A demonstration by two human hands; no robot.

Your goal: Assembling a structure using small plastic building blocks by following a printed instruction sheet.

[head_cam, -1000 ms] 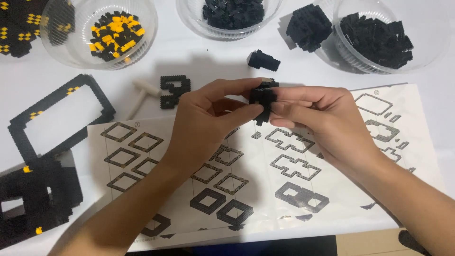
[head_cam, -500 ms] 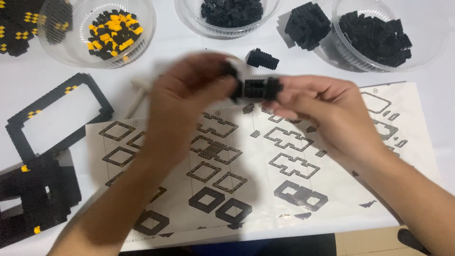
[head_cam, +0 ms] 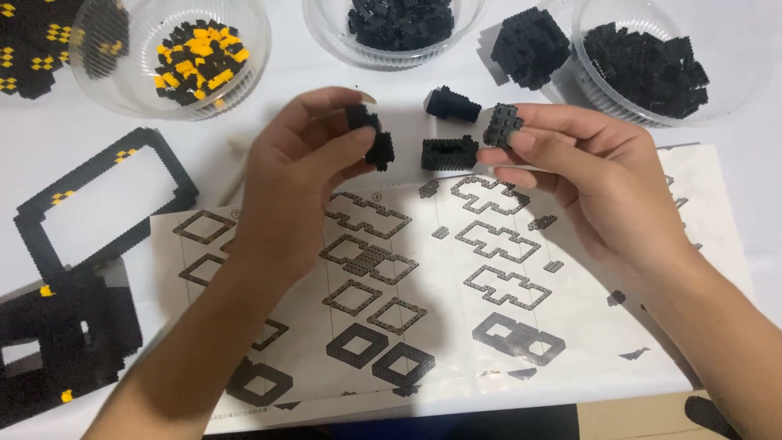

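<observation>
My left hand (head_cam: 297,175) pinches a small black brick assembly (head_cam: 373,137) between thumb and fingers, above the top edge of the printed instruction sheet (head_cam: 489,318). My right hand (head_cam: 590,183) holds a smaller studded black brick piece (head_cam: 503,124) at its fingertips. Between the two hands a black brick block (head_cam: 450,153) lies on the white table, apart from both. A second black block (head_cam: 453,104) lies just behind it.
Along the back stand three clear bowls: one with yellow and black bricks (head_cam: 191,61), two with black bricks (head_cam: 399,20) (head_cam: 648,69). A black brick chunk (head_cam: 529,45) sits between them. A black rectangular frame (head_cam: 102,191) and another black assembly (head_cam: 57,342) lie at the left.
The hands, which held one black assembly together, have drawn apart. Each now holds a separate piece, and a black block lies on the table between them.
</observation>
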